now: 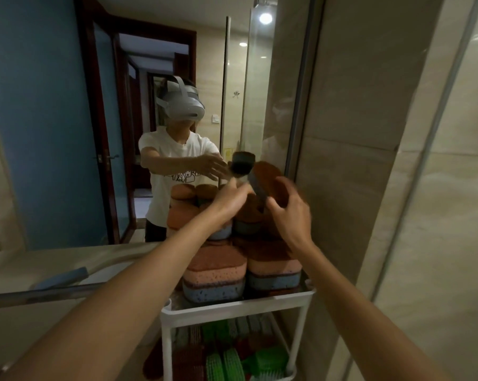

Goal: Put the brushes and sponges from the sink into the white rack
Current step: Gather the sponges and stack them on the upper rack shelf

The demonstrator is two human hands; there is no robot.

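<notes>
A sponge (269, 178) with a brown scouring face and a grey-blue layer is held tilted above the stacked sponges. My right hand (290, 215) is cupped around its right side, and my left hand (231, 200) grips its left end. Below stands the white rack (232, 307). Its top shelf carries two front stacks of sponges (214, 273) in brown, pink and blue, with more piled behind. Green and brown brushes (224, 361) fill the lower shelf. The sink is not clearly in view.
A large mirror (67, 133) behind the rack reflects a person, the hands and the sponge. A beige tiled wall (369, 188) rises close on the right. On the counter at left lie a blue-grey handle (64, 277) and a metal bar (39, 294).
</notes>
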